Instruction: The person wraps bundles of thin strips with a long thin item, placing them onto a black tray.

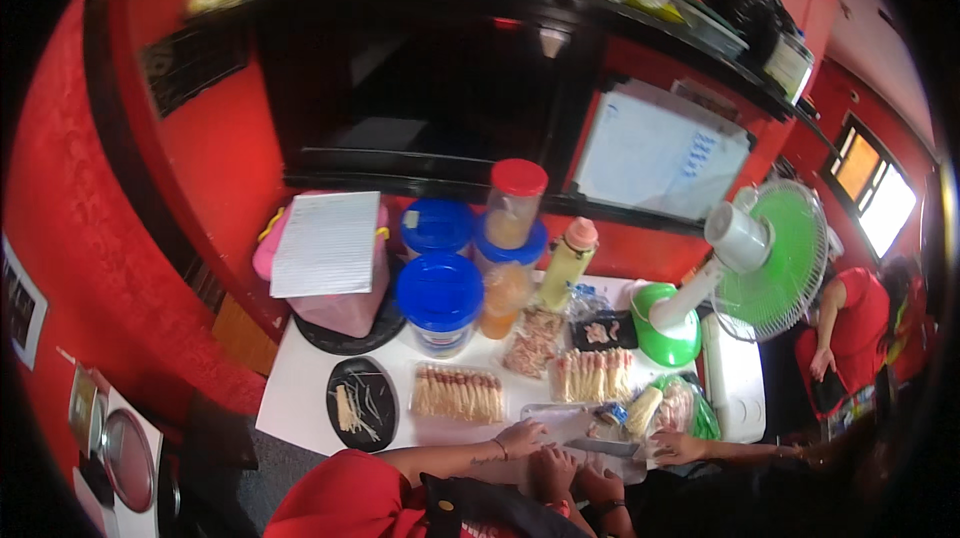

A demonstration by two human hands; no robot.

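My left hand (552, 475) and my right hand (601, 485) are close together at the table's near edge, fingers bent and closed. Whatever lies between them is too small to make out. Just beyond is a clear tray or sheet (545, 416). Another person's hand (518, 438), from a red sleeve at left, rests by it. From the right, a second person's hand (680, 448) is at the handle end of a knife (603, 447), its blade pointing left. Packs of skewered sticks (457, 394) and red-tipped sticks (592, 376) lie farther back.
A black plate (362, 428) with thin sticks is at left. Behind stand blue-lidded tubs (440, 293), a red-lidded jar (516, 200), a yellow bottle (568, 263) and a pink container (335, 306). A green-and-white fan (765, 258) leans in at right, near a green bag (704, 416).
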